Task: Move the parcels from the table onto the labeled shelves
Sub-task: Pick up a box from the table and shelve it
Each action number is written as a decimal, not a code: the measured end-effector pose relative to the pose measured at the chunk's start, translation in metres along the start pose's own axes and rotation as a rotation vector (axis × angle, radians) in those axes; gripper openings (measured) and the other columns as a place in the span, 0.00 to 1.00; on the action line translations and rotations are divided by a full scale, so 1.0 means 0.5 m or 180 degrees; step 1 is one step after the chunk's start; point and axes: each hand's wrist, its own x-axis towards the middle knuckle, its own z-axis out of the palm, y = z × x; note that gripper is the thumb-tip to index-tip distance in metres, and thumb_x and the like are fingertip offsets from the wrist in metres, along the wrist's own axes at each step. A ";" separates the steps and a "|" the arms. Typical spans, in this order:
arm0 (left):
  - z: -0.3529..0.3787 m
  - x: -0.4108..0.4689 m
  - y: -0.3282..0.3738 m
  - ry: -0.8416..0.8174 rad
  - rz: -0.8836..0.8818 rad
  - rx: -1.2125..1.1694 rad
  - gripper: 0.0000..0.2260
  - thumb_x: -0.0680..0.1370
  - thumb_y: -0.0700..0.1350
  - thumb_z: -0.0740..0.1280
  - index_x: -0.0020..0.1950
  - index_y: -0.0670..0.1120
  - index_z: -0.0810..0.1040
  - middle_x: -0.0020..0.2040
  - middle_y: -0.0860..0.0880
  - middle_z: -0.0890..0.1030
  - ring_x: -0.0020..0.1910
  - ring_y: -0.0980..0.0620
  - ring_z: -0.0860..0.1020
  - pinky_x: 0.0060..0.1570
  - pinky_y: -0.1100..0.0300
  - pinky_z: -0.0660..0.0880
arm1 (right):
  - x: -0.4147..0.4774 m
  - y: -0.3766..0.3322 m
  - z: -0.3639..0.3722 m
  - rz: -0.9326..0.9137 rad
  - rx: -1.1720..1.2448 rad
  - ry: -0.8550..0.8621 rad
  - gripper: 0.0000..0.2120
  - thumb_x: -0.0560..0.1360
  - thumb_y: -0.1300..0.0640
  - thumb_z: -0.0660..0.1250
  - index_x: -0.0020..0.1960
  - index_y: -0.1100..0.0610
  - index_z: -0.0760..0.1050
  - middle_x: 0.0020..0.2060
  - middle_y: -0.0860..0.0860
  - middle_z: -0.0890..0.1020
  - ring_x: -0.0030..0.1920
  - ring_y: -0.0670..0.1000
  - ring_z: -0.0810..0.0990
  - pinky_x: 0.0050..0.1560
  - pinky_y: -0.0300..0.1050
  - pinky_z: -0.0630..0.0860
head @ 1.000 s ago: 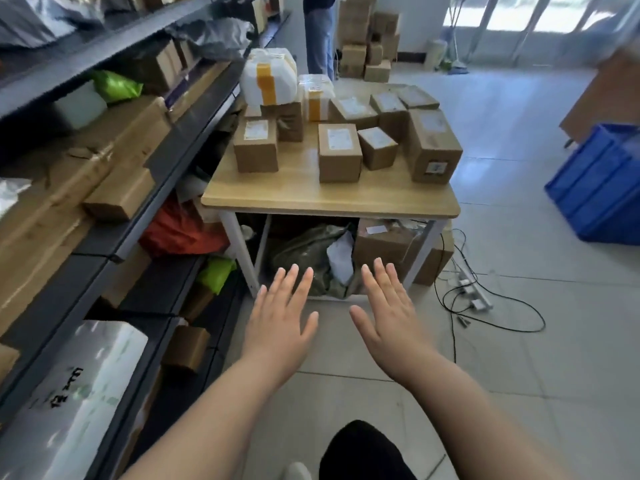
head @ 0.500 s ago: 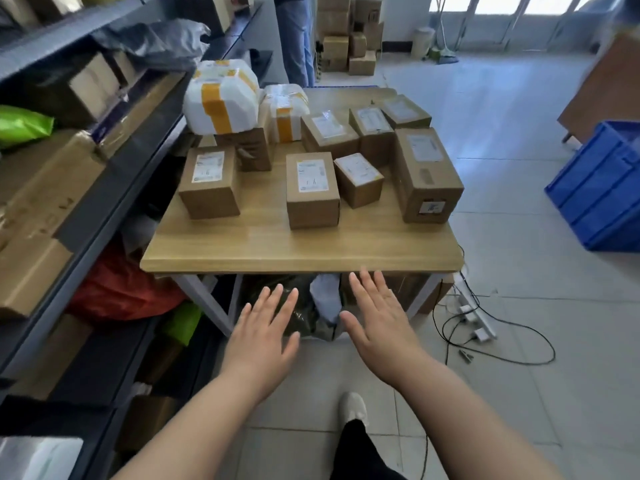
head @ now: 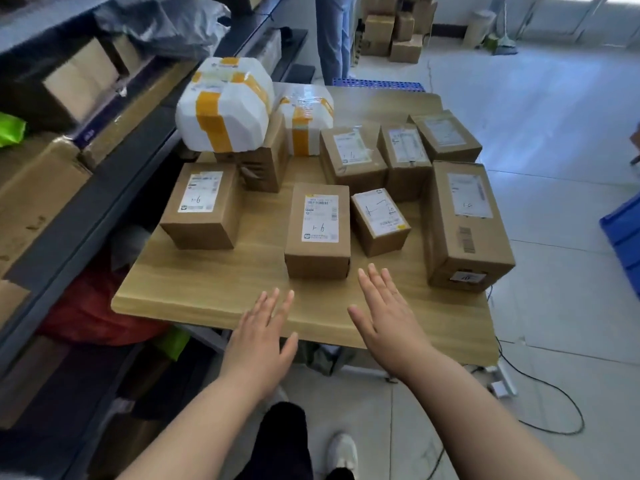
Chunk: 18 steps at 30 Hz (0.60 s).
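Several cardboard parcels with white labels stand on the wooden table [head: 221, 292]. The nearest is a brown box [head: 318, 233] at the middle front. Another brown box [head: 204, 206] stands to its left, a small one [head: 379, 220] to its right and a tall one [head: 464, 223] at the right edge. At the back left, a white parcel with yellow tape [head: 225, 105] rests on a brown box. My left hand [head: 261, 336] and right hand [head: 386, 315] hover flat over the table's front edge, fingers straight, holding nothing. Dark shelves [head: 79, 209] run along the left.
The shelves hold cardboard boxes and grey bags. A red bag [head: 90, 313] lies low on the left. A blue crate [head: 623, 233] stands at the right edge. Cables [head: 540, 393] trail on the floor right of the table. A person's legs [head: 334, 36] stand behind the table.
I have stepped closer to the table. Both hands, held flat throughout, moved forward from in front of the table to above its front edge, near the middle box.
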 end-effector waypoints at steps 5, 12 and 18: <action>-0.019 0.117 -0.036 -0.0020 0.0084 -0.0126 0.28 0.82 0.54 0.53 0.78 0.54 0.42 0.79 0.52 0.44 0.77 0.54 0.41 0.74 0.57 0.41 | 0.090 0.000 0.003 0.0179 0.0147 0.0073 0.30 0.82 0.44 0.52 0.78 0.50 0.43 0.78 0.46 0.42 0.76 0.45 0.37 0.73 0.41 0.41; -0.045 0.293 -0.083 -0.0161 0.0113 -0.0657 0.28 0.82 0.54 0.54 0.79 0.52 0.46 0.79 0.52 0.48 0.78 0.54 0.45 0.75 0.58 0.45 | 0.222 -0.011 -0.004 0.0715 0.0431 0.0009 0.32 0.81 0.46 0.54 0.79 0.52 0.43 0.78 0.46 0.43 0.77 0.45 0.40 0.72 0.39 0.43; -0.029 0.393 -0.102 -0.0761 -0.0071 -0.1120 0.30 0.81 0.56 0.55 0.79 0.52 0.45 0.79 0.51 0.51 0.77 0.52 0.50 0.75 0.55 0.50 | 0.305 -0.019 0.028 0.1389 0.1134 -0.0070 0.34 0.81 0.46 0.57 0.79 0.54 0.42 0.78 0.49 0.50 0.77 0.48 0.49 0.75 0.46 0.52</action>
